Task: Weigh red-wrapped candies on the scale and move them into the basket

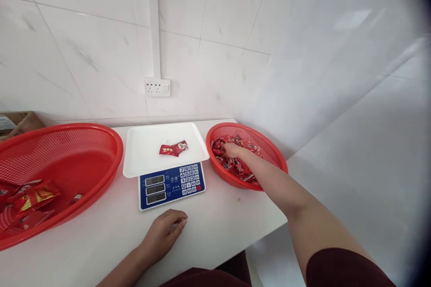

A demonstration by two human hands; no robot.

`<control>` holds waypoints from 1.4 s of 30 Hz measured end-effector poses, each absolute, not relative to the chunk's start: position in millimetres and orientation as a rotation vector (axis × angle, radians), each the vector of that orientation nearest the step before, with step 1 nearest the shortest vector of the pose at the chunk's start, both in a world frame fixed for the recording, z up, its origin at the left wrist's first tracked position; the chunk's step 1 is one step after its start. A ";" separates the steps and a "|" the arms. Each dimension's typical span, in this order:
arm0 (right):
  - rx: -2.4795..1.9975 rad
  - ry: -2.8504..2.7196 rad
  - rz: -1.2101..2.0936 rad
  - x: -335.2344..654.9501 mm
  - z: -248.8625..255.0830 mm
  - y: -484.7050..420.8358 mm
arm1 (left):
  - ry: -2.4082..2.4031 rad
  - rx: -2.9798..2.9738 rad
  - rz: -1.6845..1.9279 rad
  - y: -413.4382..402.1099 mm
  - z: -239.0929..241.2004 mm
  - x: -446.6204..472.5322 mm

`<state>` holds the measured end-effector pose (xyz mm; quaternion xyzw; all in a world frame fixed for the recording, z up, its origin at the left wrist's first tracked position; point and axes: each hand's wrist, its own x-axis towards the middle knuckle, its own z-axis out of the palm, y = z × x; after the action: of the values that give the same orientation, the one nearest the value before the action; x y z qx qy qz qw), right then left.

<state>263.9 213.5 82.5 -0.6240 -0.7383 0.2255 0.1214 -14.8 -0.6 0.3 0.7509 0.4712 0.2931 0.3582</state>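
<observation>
My right hand (231, 150) reaches into the small red basket (269, 148) at the right and its fingers close down among the red wrapped candies (239, 167) piled there. My left hand (166, 229) rests on the white table in front of the scale, fingers loosely curled, holding nothing. The blue-faced scale (171, 185) carries a white tray (144, 152) with two red candy packets (173, 148) lying on it.
A large red basket (84, 152) stands at the left with several red packets (28, 199) in its near corner. A cardboard box (16, 123) sits behind it. A wall socket (157, 87) is above the scale. The table edge drops off at the right.
</observation>
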 end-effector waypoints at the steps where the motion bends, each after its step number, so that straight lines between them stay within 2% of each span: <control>1: -1.823 -2.169 0.675 266.2 85.9 214.3 | 1.219 1.939 0.758 -0.8 -0.1 -14.6; 5: -1.784 -2.241 0.736 273.0 109.6 218.4 | 1.208 1.941 0.756 -2.2 -1.7 -11.7; 13: -1.415 -2.187 0.890 247.7 155.4 213.5 | 1.225 1.934 0.739 0.0 -3.0 -13.9; 16: -1.495 -2.233 0.922 251.5 146.6 209.9 | 1.232 1.935 0.764 2.9 -4.2 -16.3; 24: -1.695 -2.297 1.007 275.8 79.2 176.0 | 1.199 1.931 0.705 0.9 -6.1 -13.1; 36: -1.750 -1.836 0.983 341.2 89.7 193.2 | 1.224 1.922 0.693 2.9 -6.3 -13.3; 42: -1.982 -1.988 0.942 354.8 67.1 182.4 | 1.221 1.949 0.697 4.6 -8.5 -14.1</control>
<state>354.8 182.4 67.1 -0.6666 -0.6688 0.3167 0.0902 -14.1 4.6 -8.5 0.7563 0.4740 0.2704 0.3608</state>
